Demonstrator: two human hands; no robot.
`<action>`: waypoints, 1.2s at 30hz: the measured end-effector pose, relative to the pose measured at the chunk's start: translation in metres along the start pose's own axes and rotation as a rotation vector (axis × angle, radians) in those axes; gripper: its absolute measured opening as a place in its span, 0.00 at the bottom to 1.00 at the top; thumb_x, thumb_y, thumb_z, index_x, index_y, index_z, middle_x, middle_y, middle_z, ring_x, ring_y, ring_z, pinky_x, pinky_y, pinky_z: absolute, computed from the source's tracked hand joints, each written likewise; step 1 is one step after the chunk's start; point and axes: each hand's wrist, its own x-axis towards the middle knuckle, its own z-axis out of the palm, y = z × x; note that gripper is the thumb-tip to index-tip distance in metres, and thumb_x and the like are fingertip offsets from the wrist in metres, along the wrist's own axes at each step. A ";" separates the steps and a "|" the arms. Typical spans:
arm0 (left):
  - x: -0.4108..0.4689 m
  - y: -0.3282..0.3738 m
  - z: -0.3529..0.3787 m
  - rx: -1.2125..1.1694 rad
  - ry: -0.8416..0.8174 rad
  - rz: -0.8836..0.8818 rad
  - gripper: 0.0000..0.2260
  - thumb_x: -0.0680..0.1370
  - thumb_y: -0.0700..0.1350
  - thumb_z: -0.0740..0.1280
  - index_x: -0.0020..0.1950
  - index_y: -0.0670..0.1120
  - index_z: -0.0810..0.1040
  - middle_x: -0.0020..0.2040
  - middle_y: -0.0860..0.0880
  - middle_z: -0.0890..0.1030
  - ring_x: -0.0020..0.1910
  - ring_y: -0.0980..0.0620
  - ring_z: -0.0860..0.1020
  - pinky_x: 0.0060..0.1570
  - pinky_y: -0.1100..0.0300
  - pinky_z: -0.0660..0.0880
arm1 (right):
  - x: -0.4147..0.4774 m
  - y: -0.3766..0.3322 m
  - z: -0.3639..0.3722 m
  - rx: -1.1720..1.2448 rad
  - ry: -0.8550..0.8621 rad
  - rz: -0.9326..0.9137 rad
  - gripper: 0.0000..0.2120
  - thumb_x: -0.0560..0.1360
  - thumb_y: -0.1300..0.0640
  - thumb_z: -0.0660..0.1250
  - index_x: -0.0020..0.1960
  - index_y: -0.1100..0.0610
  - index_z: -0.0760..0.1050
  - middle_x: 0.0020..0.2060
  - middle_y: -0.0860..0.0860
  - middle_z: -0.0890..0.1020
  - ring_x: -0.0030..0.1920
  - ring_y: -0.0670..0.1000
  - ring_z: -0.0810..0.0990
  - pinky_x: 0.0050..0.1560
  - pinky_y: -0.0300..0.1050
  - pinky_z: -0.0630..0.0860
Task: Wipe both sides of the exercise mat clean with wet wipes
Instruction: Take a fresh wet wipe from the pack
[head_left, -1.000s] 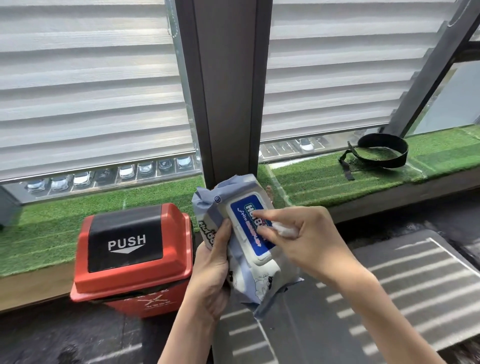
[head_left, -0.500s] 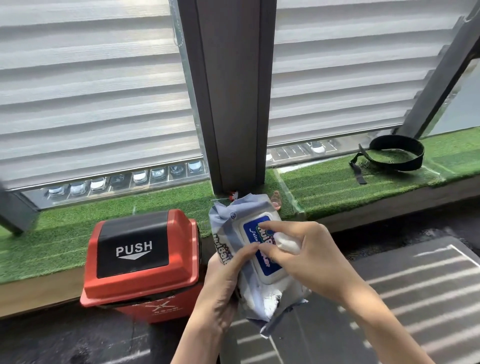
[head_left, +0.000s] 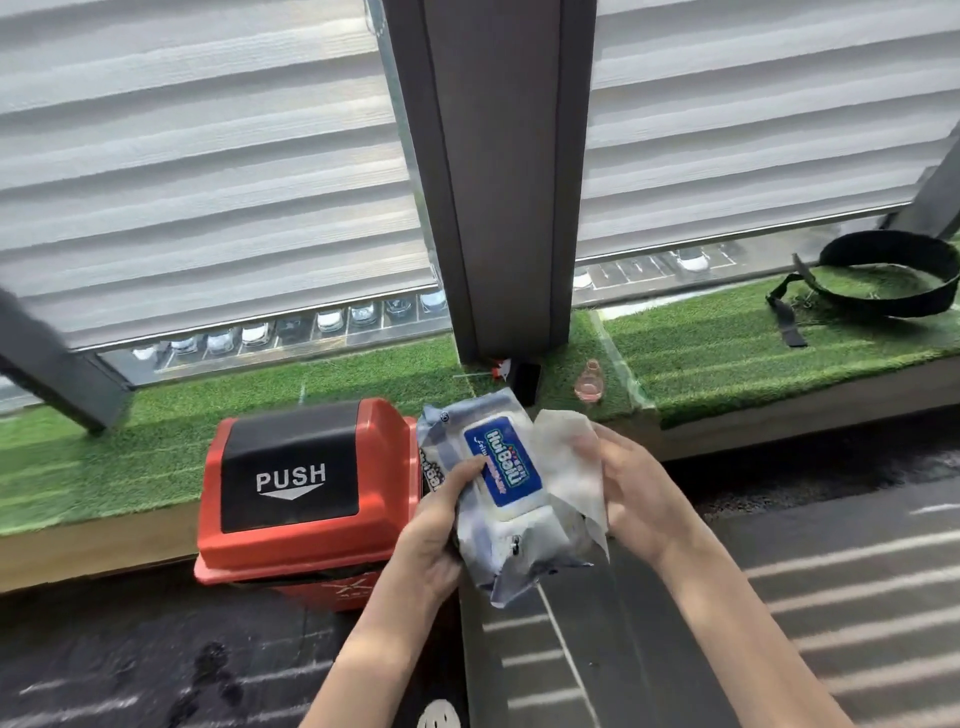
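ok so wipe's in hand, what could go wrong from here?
1. The wet wipe hangs half-bunched from the right hand. It could slip onto the spotted floor and pick up dirt.
2. The left hand grips the pack, so wiping may start one-handed and the mat could shift or bunch.

The red bin (head_left: 306, 483) stands on the floor (head_left: 130, 649) just beside the left hand (head_left: 434, 530) and closes that side. Along the floor's far edge rises the grass ledge (head_left: 727, 358), carrying a pink bottle (head_left: 588, 382) and the window post (head_left: 498, 182). Over the grey mat (head_left: 805, 597), on the right, the way is open.
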 end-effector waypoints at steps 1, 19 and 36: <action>0.012 0.001 -0.004 0.020 0.010 -0.012 0.23 0.66 0.43 0.75 0.60 0.36 0.81 0.56 0.35 0.82 0.57 0.37 0.80 0.65 0.40 0.72 | 0.007 0.004 0.001 -0.008 0.013 -0.010 0.13 0.79 0.60 0.62 0.61 0.62 0.78 0.54 0.62 0.81 0.52 0.59 0.80 0.51 0.51 0.77; 0.602 0.027 -0.090 0.632 0.243 -0.040 0.36 0.69 0.59 0.77 0.64 0.34 0.72 0.57 0.39 0.80 0.46 0.43 0.81 0.35 0.57 0.75 | 0.444 0.133 -0.093 0.150 0.155 -0.052 0.18 0.79 0.53 0.59 0.67 0.57 0.73 0.57 0.57 0.81 0.55 0.53 0.81 0.48 0.46 0.79; 0.652 0.008 -0.058 1.405 0.377 0.375 0.16 0.81 0.43 0.65 0.68 0.45 0.72 0.65 0.43 0.73 0.59 0.48 0.74 0.58 0.58 0.74 | 0.461 0.193 -0.153 0.380 0.193 -0.122 0.16 0.84 0.54 0.51 0.62 0.60 0.71 0.44 0.50 0.82 0.47 0.47 0.81 0.49 0.42 0.76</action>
